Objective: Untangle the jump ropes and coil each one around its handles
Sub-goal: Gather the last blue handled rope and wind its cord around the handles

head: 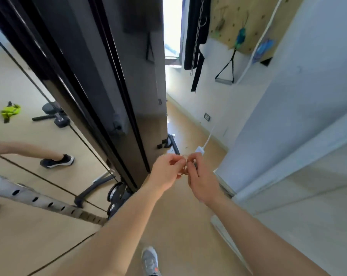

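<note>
My left hand [166, 172] and my right hand [198, 176] meet at chest height in the middle of the view, over the wooden floor. Between their fingertips is a small thin pale loop [185, 169], seemingly a bit of jump rope. Both hands pinch it with thumb and forefinger. The fingers hide most of it, and I see no handles. Blur keeps me from telling its colour or how it is knotted.
A tall dark gym machine column [109, 96] stands close on the left, with weight plates [117, 193] at its base. A white cord with a small box [200, 150] hangs just behind my hands. The white wall [288, 116] is near on the right, with a pegboard [248, 22] above. My shoe [149, 260] is below.
</note>
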The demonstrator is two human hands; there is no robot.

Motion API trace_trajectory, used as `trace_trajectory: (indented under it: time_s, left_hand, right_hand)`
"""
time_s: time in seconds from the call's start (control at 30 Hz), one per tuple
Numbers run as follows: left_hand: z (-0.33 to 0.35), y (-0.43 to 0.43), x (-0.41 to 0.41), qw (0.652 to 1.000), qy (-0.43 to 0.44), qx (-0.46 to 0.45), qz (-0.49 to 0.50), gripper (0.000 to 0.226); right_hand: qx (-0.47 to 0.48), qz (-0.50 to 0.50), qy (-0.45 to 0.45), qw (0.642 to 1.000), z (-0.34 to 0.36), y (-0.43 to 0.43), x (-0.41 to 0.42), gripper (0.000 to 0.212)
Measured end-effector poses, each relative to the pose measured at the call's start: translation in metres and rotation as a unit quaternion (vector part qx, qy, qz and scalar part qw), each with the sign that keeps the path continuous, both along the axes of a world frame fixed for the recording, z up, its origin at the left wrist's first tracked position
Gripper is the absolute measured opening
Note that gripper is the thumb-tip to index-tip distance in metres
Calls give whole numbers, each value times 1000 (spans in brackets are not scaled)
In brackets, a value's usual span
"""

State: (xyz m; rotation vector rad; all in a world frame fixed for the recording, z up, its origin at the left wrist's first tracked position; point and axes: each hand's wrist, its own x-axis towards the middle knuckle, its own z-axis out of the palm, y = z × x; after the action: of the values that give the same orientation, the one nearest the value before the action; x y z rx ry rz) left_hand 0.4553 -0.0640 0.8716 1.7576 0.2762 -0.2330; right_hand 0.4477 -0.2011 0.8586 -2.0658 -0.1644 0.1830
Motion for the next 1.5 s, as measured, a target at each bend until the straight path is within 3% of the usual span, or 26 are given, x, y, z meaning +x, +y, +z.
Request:
trace_trajectory:
  time_s: [0.23, 0.47, 0.67, 0.97, 1.2, 1.5]
  left_hand:
    - [83, 23, 140, 998, -56, -9, -26, 16]
    - [126, 20, 255, 995, -85, -40, -31, 13]
    - [146, -7, 359, 990, -104, -81, -41, 12]
    - [177, -60, 572, 982, -174, -23, -65, 10]
    - [225, -125, 728, 975, -217, -18, -40, 13]
    - [283, -175, 829, 962, -270, -41, -13, 11]
  right_hand:
    - [-16, -70, -45, 996, 90, 37, 132, 7]
    - [-34, -147, -77, 985, 138, 41, 238, 5]
    - [36, -225, -81, 970, 161, 20, 338, 8]
    - [104, -164, -106, 975, 194, -43, 546, 12]
    - [107, -196, -147, 964, 232, -100, 708, 14]
    - [153, -232, -249, 928, 291, -140, 798, 11]
